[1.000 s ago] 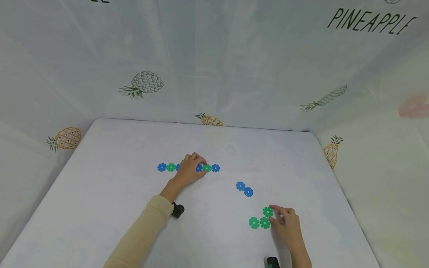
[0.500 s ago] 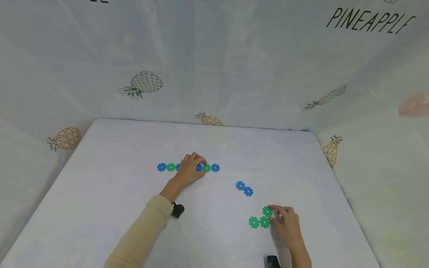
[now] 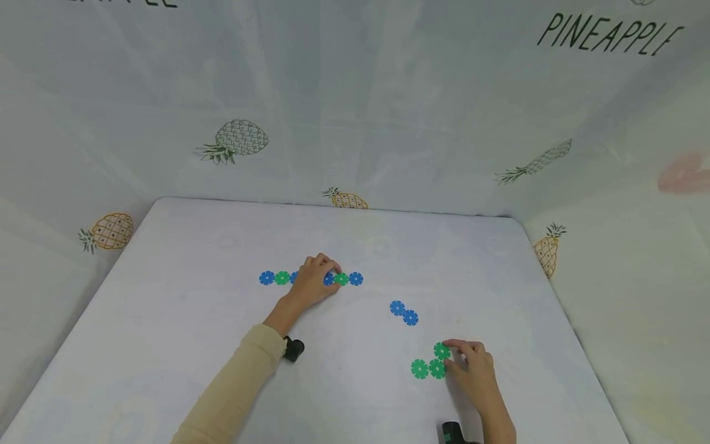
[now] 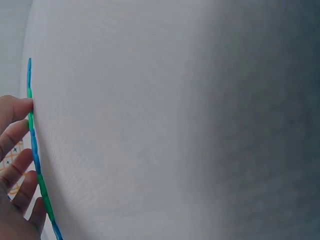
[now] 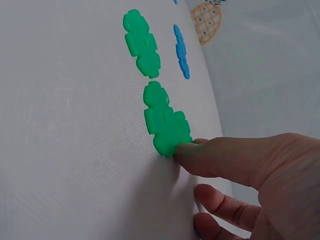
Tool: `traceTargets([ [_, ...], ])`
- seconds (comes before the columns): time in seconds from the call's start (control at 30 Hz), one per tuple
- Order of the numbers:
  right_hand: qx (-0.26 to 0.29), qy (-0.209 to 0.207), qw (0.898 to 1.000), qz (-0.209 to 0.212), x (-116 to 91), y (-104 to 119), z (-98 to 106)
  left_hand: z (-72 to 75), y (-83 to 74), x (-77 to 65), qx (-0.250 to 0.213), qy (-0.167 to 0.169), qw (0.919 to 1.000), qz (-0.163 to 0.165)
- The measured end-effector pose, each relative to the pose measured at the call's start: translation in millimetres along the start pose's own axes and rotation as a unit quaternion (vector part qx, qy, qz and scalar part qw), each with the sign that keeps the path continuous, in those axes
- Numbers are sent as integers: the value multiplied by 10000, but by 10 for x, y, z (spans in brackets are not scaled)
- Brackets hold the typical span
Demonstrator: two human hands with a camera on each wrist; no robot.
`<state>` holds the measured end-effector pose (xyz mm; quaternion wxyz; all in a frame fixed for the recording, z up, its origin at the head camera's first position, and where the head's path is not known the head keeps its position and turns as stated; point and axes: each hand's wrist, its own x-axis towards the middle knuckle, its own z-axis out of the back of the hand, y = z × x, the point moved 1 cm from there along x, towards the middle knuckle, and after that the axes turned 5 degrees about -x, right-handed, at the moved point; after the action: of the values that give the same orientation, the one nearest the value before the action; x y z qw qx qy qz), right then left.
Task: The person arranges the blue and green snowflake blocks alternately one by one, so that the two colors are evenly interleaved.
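Observation:
A straight row of blue and green plastic snowflake discs lies on the white table in the head view, its middle hidden under my left hand [image 3: 312, 280]. Thumb and index finger of that hand pinch a green disc [image 3: 341, 279] near the row's right end, beside a blue disc [image 3: 355, 279]. In the left wrist view several fingertips touch the row [image 4: 43, 192]. At the right, my right hand [image 3: 474, 373] pinches the upper green disc [image 3: 441, 351] between thumb and index finger. Another green disc [image 3: 437, 369] lies just below it, and a third green disc [image 3: 420, 369] beside that.
Two blue discs [image 3: 403, 313] touch each other on the table between the hands. A black wrist device [image 3: 294, 349] sits at the left wrist, another black device [image 3: 452, 433] by the right wrist. Pineapple-print cloth [image 3: 355, 111] hangs behind the table.
Both hands stay on their green discs and the discs keep their places. The head view has shifted very slightly.

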<state>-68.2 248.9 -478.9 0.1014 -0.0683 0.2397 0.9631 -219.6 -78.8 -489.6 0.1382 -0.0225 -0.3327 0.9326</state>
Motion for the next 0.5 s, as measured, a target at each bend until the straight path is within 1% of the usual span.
traceTargets([
  [0.13,21,-23,10000,92,22,3,4,4,3,-3,-17,-75,10000,-54],
  [0.33,205,0,9995,245,37,5,16,9,-11,-9,-73,-120,9999,-53],
  [0.5,275,76,9992,266,38,16,17,11,-24,-16,-95,-89,9999,-19],
])
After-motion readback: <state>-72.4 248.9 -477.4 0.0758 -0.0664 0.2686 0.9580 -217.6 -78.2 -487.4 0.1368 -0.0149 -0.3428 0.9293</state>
